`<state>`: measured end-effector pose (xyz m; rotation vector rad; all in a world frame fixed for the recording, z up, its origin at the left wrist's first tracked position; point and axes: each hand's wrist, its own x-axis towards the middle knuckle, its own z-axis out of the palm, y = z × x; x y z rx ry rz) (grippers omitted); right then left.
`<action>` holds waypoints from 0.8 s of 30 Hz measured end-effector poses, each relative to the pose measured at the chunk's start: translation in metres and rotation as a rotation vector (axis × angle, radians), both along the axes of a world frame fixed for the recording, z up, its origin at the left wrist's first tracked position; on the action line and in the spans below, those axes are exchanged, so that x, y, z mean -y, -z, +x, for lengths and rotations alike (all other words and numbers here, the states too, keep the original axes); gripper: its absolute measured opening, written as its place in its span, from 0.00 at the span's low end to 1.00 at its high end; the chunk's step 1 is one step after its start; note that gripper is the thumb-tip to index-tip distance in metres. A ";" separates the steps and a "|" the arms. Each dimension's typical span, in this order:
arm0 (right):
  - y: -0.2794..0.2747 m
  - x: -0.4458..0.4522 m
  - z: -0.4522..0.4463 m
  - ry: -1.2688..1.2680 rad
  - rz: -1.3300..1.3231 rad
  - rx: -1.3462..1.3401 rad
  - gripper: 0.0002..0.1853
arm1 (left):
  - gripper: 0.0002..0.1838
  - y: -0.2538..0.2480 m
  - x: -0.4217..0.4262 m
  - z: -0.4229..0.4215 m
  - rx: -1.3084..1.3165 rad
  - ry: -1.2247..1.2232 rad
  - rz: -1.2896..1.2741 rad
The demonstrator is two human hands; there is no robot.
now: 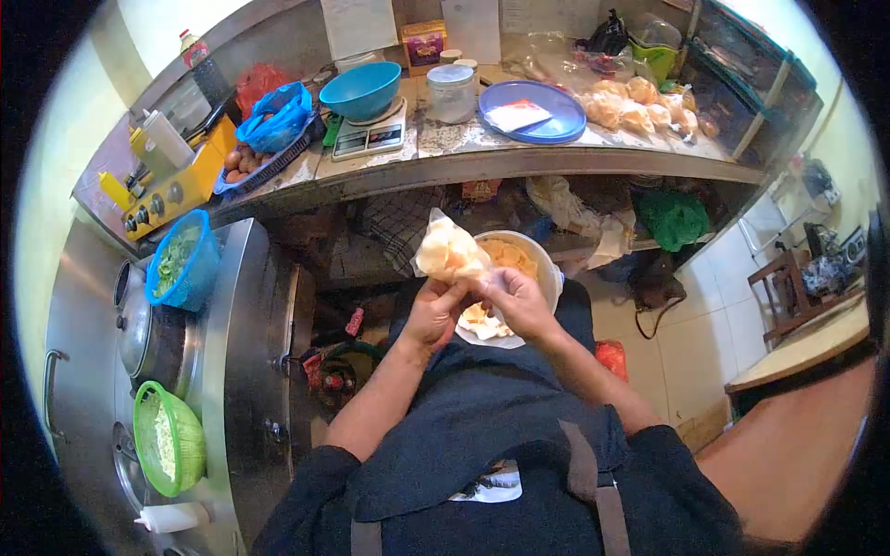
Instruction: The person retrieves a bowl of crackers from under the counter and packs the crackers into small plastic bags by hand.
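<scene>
A clear plastic bag of pale crackers [449,248] is held up above my lap, its filled end tilted toward the upper left. My left hand [436,312] pinches the gathered neck of the bag. Beside it, my right hand [521,302] has its fingers closed on the same neck, so the two hands nearly meet. Under and behind my hands sits a white tub [554,278] on my lap. Loose crackers [485,323] show inside it, partly covered by my hands.
On the counter ahead are several filled bags [640,107], a blue tray [561,120], a lidded jar [452,95], a scale [371,136] and a blue bowl [360,91]. At left, a blue basket [206,269] and green basket [190,445] stand by the stove.
</scene>
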<state>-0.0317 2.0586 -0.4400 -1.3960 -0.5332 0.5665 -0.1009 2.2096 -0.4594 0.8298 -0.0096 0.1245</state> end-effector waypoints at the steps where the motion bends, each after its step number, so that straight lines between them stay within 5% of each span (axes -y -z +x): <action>1: 0.000 -0.002 0.000 0.063 0.026 -0.024 0.14 | 0.23 -0.001 0.000 0.003 0.007 -0.002 0.022; 6: -0.001 -0.003 0.004 0.170 -0.011 -0.058 0.13 | 0.20 -0.002 0.001 0.003 -0.065 -0.108 0.062; 9: 0.005 -0.007 0.004 0.145 0.095 0.160 0.13 | 0.19 -0.006 0.003 0.000 -0.098 -0.150 0.075; 17: -0.002 -0.006 0.005 0.062 0.120 0.020 0.12 | 0.18 -0.009 0.002 -0.003 -0.189 -0.096 -0.116; 24: -0.003 -0.004 0.010 -0.021 -0.014 -0.022 0.11 | 0.20 0.002 -0.001 0.000 -0.141 -0.083 -0.033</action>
